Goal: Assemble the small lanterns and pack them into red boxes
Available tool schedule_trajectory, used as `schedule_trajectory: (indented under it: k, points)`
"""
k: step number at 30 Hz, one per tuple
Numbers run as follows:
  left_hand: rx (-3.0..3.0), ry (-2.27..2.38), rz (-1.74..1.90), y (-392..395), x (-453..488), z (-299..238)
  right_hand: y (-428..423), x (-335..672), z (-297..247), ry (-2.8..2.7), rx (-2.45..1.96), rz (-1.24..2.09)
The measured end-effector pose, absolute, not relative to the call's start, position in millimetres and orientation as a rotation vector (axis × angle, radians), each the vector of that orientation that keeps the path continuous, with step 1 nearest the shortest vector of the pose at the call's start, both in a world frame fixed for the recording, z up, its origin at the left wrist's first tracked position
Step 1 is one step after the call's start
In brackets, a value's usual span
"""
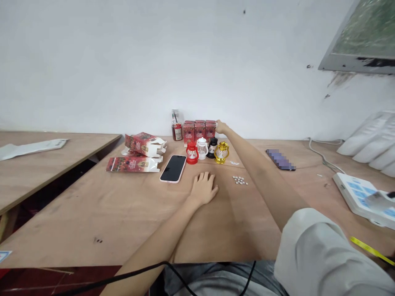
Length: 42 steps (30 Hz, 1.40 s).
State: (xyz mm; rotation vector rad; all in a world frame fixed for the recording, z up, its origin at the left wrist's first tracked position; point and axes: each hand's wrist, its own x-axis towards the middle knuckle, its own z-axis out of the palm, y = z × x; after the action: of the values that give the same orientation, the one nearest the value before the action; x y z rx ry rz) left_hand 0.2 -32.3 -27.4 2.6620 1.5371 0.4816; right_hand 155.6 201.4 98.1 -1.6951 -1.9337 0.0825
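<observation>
My left hand [203, 188] lies flat on the wooden table [123, 213], fingers spread, holding nothing, just below a row of small toy lanterns. The lanterns are red [191, 153], white [202, 148], black [212, 147] and gold [221, 152]. My right arm reaches far across the table. My right hand [221, 126] rests against the rightmost of three upright red boxes [199, 130] by the wall. Its fingers are closed round that box's edge. A pink-cased phone [173, 168] lies face up to the left of my left hand.
Flattened red cartons [138, 153] lie at the left. A small bottle [177, 125] stands by the wall. Several small round cells [240, 180] sit right of my left hand. A dark flat object [280, 160], a cable [321, 154] and a white tray [361, 197] are at the right.
</observation>
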Motion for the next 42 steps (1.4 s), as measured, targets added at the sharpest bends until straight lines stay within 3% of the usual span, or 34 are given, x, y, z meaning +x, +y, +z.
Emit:
schedule_trajectory:
  k: [6,13,18,21,24,33,42]
  points:
    - [2.651,1.510,0.483,-31.9,3.3,-22.7,153.3,192.5,114.7,-2.002,-1.852,0.070]
    - [2.554,1.464,0.615,-24.3,3.3,-26.5,71.5,187.1,72.6,-2.251,-1.714,0.044]
    - [1.556,1.127,1.147,-13.2,9.4,-22.2,7.9,162.1,27.4,-2.232,-1.259,-0.075]
    - [0.915,0.816,1.133,-14.1,12.1,-16.4,-33.9,148.2,-3.8,-2.270,-0.861,-0.123]
    - [0.694,0.745,1.100,-19.3,10.5,-10.6,-66.3,148.6,-23.9,-2.285,-0.719,-0.108]
    - [0.710,0.783,1.237,-26.3,11.1,-1.9,-54.5,208.1,-42.4,-1.799,-1.601,0.134]
    - [0.905,0.783,1.547,-13.2,-0.7,-5.5,-26.4,201.1,-40.9,-2.145,-1.773,0.147]
